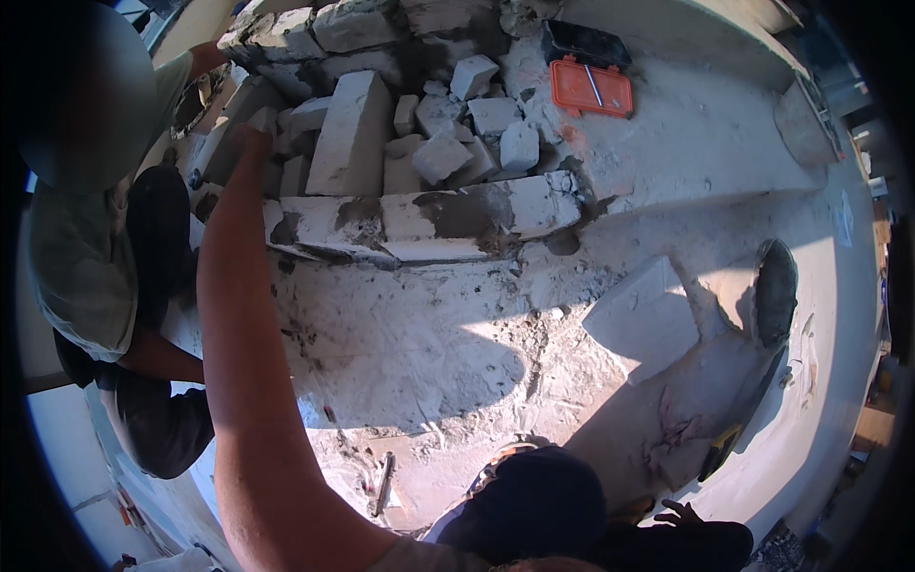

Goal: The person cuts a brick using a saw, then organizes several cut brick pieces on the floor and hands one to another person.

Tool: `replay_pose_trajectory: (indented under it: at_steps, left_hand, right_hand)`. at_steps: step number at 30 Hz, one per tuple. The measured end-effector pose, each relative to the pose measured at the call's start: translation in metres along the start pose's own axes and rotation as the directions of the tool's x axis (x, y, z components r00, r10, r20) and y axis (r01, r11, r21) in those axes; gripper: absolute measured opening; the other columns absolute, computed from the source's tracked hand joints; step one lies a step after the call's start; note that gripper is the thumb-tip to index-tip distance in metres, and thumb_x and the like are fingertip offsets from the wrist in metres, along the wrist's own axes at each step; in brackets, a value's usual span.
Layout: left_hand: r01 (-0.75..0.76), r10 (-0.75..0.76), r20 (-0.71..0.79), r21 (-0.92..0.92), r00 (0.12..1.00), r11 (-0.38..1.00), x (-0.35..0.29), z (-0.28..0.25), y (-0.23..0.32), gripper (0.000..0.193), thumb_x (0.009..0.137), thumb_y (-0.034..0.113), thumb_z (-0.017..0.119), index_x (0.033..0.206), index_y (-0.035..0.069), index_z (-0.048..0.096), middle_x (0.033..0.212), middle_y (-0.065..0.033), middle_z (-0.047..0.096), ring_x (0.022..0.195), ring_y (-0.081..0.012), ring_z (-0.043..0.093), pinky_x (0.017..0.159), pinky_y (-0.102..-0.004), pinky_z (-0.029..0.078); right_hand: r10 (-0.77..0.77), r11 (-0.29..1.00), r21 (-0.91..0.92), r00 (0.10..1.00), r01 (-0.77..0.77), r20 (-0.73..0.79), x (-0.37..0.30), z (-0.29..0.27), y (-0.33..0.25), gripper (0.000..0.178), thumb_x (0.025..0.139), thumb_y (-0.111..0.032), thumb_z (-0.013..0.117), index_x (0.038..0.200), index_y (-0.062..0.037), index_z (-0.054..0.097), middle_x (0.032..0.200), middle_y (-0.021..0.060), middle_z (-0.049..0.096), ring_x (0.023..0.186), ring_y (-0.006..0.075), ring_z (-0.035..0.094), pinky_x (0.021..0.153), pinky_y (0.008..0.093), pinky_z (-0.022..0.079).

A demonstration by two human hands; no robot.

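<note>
My left arm reaches far across to the upper left. My left hand (pixel 252 143) is at the left end of a low block enclosure, against a pale block chunk (pixel 262 119); its fingers are too small and hidden to make out. Beside it, a long white block (pixel 351 133) leans inside the enclosure among several broken block pieces (pixel 440 157). In front runs a row of white blocks (pixel 410 224) smeared with grey mortar. Of my right arm only a sliver of skin shows at the lower edge; the right hand is out of view.
A co-worker (pixel 86 257) crouches at the left, one arm reaching toward the far wall (pixel 357 29). A black box with an orange lid (pixel 591 88) lies open at the back. Rightward are a large white block (pixel 643 319), a dark bucket (pixel 774 294) and a yellow-black tool (pixel 720 453).
</note>
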State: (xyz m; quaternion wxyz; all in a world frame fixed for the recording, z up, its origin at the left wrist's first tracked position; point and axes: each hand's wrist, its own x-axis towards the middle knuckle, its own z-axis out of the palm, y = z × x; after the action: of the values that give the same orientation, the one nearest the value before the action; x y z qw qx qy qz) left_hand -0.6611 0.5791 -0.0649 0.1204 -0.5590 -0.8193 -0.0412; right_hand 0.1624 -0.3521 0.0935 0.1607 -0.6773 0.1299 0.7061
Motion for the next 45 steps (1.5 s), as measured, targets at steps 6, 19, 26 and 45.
replay_pose_trajectory:
  at_steps: [6, 19, 26, 45]
  left_hand:
    - [-0.069, 0.064, 0.218, 0.017, 0.974, 0.997, 0.0, 0.047, -0.01, 0.08, 0.086, 0.062, 0.074, 0.133, -0.002, 0.068, 0.138, -0.0268, 0.066, 0.131, -0.0399, 0.063, 0.111, -0.0485, 0.05]
    - [0.066, -0.062, 0.023, -0.431, 0.998, 0.9, -0.066, -0.055, 0.106, 0.052, 0.091, 0.037, 0.079, 0.131, 0.006, 0.07, 0.126, -0.022, 0.069, 0.116, -0.0422, 0.07, 0.097, -0.0498, 0.058]
    - [0.58, 0.022, 0.613, -0.757, 0.79, 0.301, -0.036, -0.018, 0.037, 0.05, 0.088, 0.034, 0.079, 0.124, -0.001, 0.072, 0.106, -0.0141, 0.072, 0.103, -0.0329, 0.073, 0.07, -0.0454, 0.061]
    - [-0.469, 0.363, -0.362, -0.841, 0.859, 0.269, -0.482, -0.278, 0.183, 0.017, 0.096, 0.007, 0.061, 0.1, -0.001, 0.075, 0.073, -0.0014, 0.062, 0.06, -0.006, 0.052, 0.054, -0.023, 0.039]
  right_hand:
    - [0.007, 1.0, 0.021, 0.999, -0.006, -0.044, -0.016, 0.007, 0.006, 0.073, 0.11, -0.06, 0.042, 0.163, -0.0119, 0.033, 0.144, 0.0229, 0.055, 0.134, 0.0426, 0.057, 0.111, 0.0597, 0.049]
    - [0.005, 0.999, 0.034, 0.997, -0.002, -0.082, -0.039, 0.013, 0.019, 0.069, 0.111, -0.056, 0.042, 0.162, -0.0105, 0.035, 0.143, 0.023, 0.056, 0.132, 0.0422, 0.059, 0.11, 0.058, 0.051]
    - [-0.022, 0.999, -0.028, 1.0, 0.023, 0.018, -0.003, -0.005, -0.002, 0.067, 0.112, -0.055, 0.043, 0.161, -0.0098, 0.036, 0.142, 0.0231, 0.057, 0.131, 0.0419, 0.06, 0.109, 0.0571, 0.051]
    - [-0.757, 0.388, -0.875, 0.642, 0.289, -0.123, -0.005, 0.02, -0.143, 0.041, 0.1, -0.035, 0.072, 0.116, 0.0025, 0.067, 0.09, 0.0143, 0.069, 0.079, 0.0211, 0.067, 0.076, 0.0388, 0.054]
